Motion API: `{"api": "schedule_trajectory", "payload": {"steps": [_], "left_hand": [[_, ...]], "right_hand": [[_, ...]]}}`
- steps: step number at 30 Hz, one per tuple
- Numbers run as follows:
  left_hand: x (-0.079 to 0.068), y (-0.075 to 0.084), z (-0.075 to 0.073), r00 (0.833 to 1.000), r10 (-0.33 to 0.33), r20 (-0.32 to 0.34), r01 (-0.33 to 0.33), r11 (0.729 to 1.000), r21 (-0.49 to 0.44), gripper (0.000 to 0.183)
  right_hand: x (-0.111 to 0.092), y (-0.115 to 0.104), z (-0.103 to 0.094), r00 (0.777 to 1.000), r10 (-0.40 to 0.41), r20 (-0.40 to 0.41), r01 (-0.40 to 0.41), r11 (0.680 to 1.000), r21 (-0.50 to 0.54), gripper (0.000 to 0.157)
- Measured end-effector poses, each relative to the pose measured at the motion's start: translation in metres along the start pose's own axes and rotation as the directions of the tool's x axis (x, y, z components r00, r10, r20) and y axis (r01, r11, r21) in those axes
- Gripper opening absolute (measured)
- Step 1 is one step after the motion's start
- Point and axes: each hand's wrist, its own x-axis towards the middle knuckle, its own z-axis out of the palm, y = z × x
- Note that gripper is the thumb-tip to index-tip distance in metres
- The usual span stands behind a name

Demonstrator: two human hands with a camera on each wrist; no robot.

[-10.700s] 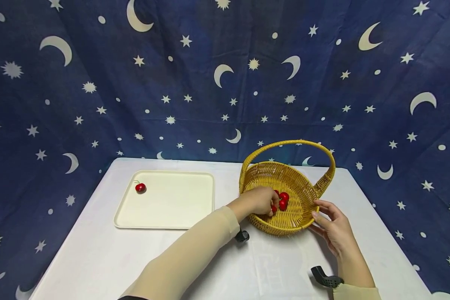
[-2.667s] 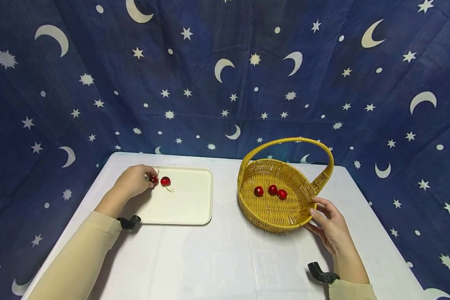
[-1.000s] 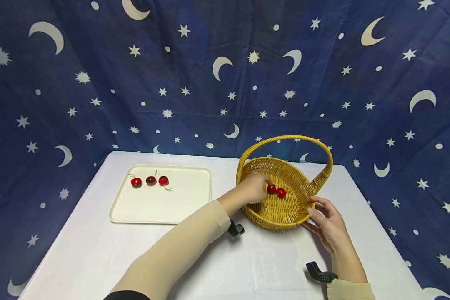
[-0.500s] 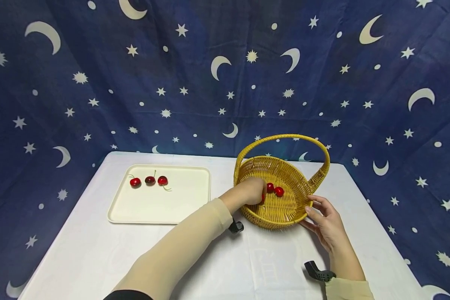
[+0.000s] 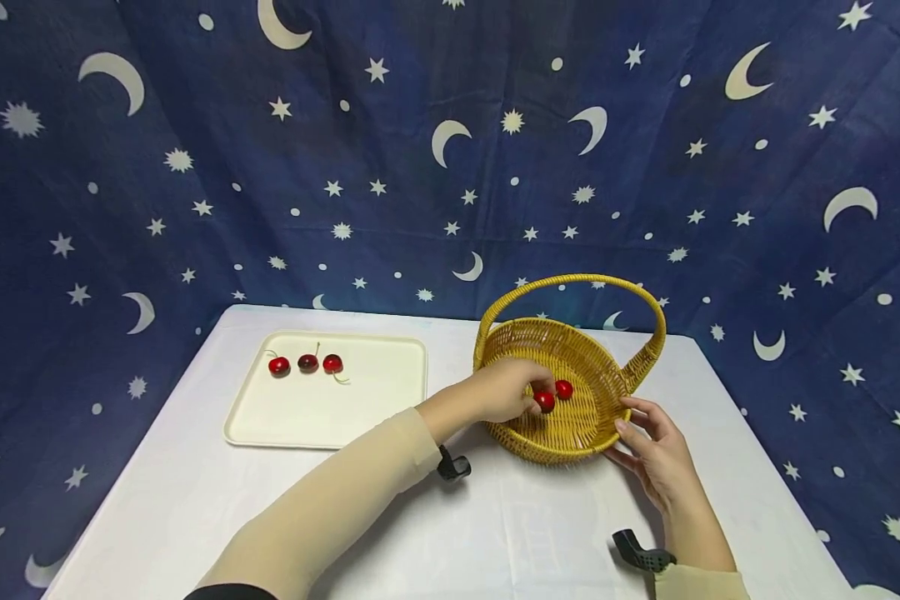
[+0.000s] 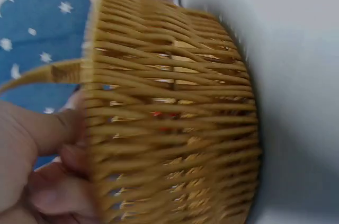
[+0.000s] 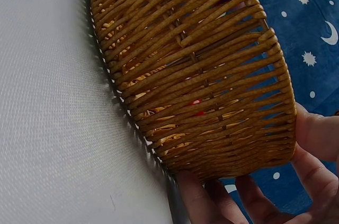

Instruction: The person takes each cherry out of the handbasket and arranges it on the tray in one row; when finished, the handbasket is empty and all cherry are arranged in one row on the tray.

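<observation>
In the head view my left hand (image 5: 508, 390) reaches over the near-left rim of the yellow wicker basket (image 5: 551, 454). Thumb and fingers pinch a red cherry (image 5: 544, 402) inside it. Just right of that, another cherry (image 5: 564, 389) lies on the basket floor; the hand may cover more. My right hand (image 5: 663, 454) grips the basket's right rim, thumb on top and fingers underneath, as the right wrist view shows at the wicker wall (image 7: 196, 75). In the left wrist view the basket side (image 6: 169, 113) hides most of the contents.
A cream tray (image 5: 322, 417) lies to the left, with three stemmed cherries in a row near its back edge: a left one (image 5: 279, 366), a dark middle one (image 5: 308, 363) and a right one (image 5: 333, 364). The basket's tall handle (image 5: 577, 277) arches overhead. A starry cloth (image 5: 390, 150) hangs behind the white table (image 5: 420, 533).
Three cherries now lie on the tray, up from one at first. My left hand went from tray back to basket and took hold of another cherry. The right hand keeps its grip.
</observation>
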Motion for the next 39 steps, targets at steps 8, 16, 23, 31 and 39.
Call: {"api": "schedule_trajectory", "payload": {"steps": [8,16,23,31,39], "left_hand": [[-0.066,0.003,-0.038,0.984,0.142,-0.109,-0.149,0.987,-0.064,0.029],[-0.116,-0.036,-0.069,0.977,0.076,-0.201,-0.087,0.995,-0.048,0.027],[-0.154,-0.113,-0.086,0.941,-0.162,-0.298,0.168,0.986,-0.007,0.029],[-0.169,-0.172,-0.084,0.890,-0.381,-0.251,0.390,0.921,-0.014,0.027],[-0.165,-0.185,-0.079,0.869,-0.426,-0.251,0.451,0.891,0.049,0.029]], "right_hand": [[0.001,0.002,-0.003,1.000,0.001,0.005,-0.001,1.000,0.008,0.048],[0.000,0.005,-0.002,1.000,0.009,-0.006,-0.009,1.000,-0.009,0.049],[0.001,0.003,-0.002,1.000,0.000,0.009,0.001,1.000,-0.008,0.050],[0.001,0.003,-0.003,1.000,-0.006,0.015,0.006,1.000,-0.007,0.049],[0.001,0.002,-0.001,1.000,-0.018,0.018,0.018,1.000,0.006,0.053]]}}
